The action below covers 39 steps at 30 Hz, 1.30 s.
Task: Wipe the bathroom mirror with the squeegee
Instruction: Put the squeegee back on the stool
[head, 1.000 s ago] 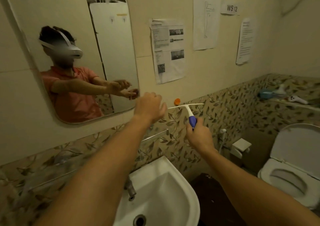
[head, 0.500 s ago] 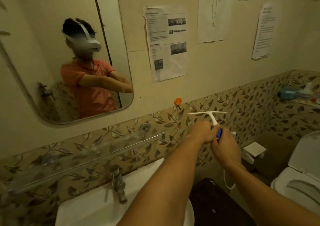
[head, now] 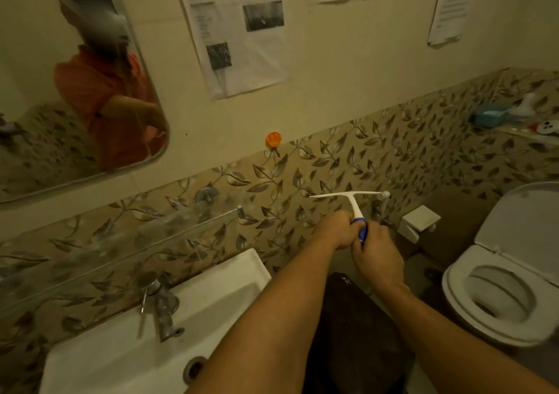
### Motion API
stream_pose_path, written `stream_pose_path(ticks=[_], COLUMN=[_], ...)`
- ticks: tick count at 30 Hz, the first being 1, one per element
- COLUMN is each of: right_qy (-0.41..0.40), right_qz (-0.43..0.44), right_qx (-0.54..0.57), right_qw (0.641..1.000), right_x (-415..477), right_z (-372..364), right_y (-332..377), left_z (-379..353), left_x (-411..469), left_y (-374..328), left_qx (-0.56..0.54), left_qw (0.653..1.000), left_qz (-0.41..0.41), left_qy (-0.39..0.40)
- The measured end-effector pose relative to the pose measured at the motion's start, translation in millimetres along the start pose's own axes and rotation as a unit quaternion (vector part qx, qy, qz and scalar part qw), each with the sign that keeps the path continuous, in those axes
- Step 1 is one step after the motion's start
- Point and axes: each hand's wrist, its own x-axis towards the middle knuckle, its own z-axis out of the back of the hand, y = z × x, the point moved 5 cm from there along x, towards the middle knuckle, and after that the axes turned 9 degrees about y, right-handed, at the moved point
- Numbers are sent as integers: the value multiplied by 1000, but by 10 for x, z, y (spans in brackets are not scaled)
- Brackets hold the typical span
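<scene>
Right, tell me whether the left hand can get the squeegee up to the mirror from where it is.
Probably yes. The left hand grips the squeegee handle together with the right hand, low and to the right of the mirror. Only bare wall lies between; the right hand would have to let go.

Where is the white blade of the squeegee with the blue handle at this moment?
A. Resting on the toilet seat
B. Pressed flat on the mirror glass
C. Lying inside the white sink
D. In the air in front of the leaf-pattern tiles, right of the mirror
D: the white-bladed squeegee with the blue handle is held by both hands in front of the leaf-pattern tiles, well right of and below the rounded wall mirror.
</scene>
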Motion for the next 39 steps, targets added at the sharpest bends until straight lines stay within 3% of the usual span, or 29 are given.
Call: stream_pose_path(ticks=[10, 22, 39], right_qy=[109, 242, 308], right_qz=[-83, -160, -189], right_qx=[-57, -64, -101], right_qw=[989, 955, 927], right_x=[-219, -299, -356], right_z=[-812, -1914, -3012], right_y=[-662, -1412, -2257], left_z=[-936, -1937, -3061], left_x=[341, 830, 1464], left_y=[755, 1700, 2552], left_qx=[-33, 10, 57], left_qw=[994, 983, 961], left_qz=[70, 136, 201], left_qy=[72, 123, 180])
